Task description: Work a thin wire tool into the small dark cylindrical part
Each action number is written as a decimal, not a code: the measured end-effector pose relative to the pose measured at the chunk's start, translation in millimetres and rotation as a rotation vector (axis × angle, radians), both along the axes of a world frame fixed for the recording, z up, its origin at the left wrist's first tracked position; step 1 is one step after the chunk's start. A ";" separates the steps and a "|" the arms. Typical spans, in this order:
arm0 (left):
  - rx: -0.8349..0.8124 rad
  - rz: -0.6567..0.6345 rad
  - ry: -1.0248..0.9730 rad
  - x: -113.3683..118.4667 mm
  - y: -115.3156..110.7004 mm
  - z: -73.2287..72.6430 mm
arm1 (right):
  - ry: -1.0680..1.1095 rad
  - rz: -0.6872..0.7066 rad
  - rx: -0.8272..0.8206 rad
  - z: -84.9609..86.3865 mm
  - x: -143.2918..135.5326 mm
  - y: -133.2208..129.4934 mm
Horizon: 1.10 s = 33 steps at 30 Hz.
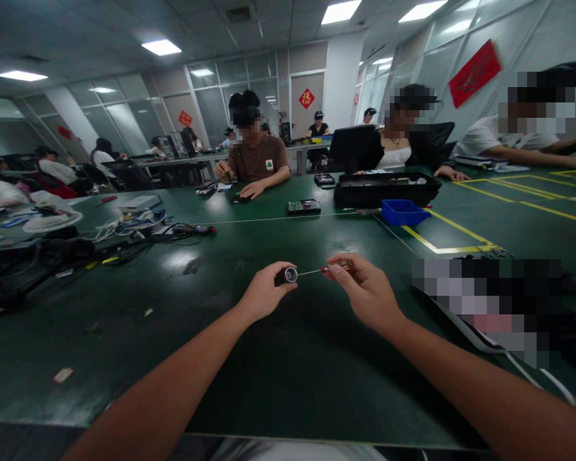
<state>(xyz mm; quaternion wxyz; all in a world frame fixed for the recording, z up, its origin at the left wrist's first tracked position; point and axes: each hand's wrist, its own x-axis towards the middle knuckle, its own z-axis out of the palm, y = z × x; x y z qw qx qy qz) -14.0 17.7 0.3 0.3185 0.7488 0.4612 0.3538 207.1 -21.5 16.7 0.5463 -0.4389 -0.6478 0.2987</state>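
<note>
Above the green table, my left hand (265,289) is closed round a small dark cylindrical part (290,275) with a silvery rim. Its round end faces me, and dark detail shows inside the rim. My right hand (367,288) grips a screwdriver (333,266) by its red and clear-looking handle. The thin metal shaft points left, and its tip meets the cylindrical part's rim or lies right beside it; I cannot tell which. My fingers hide most of the cylinder's body.
On the green table (288,371), cables and tools (148,230) lie at the left. Ahead are a hard drive (303,207), a black tray (388,189) and a blue bin (404,212). A blurred-out device (489,314) lies at the right. A co-worker (259,153) sits opposite.
</note>
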 end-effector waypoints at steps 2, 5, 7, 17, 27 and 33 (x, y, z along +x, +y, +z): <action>0.026 -0.020 0.003 0.1 -0.4 -1.8 | -0.017 0.012 -0.003 -0.4 0.3 -0.1; 0.047 -0.047 0.003 -0.2 -1.0 -3.7 | -0.048 0.006 -0.016 -1.2 0.3 0.7; 0.050 -0.048 0.000 -0.7 -0.9 -4.2 | -0.063 -0.007 -0.022 -1.5 0.3 1.4; 0.070 -0.041 0.007 -1.3 -0.2 -4.4 | -0.140 -0.078 0.004 -1.2 1.7 0.4; 0.120 -0.057 0.023 -1.2 0.3 -4.2 | -0.157 -0.150 -0.048 0.8 1.6 2.5; 0.142 -0.065 0.066 -2.2 -1.4 -2.4 | -0.340 -0.254 -0.024 10.0 1.5 -3.5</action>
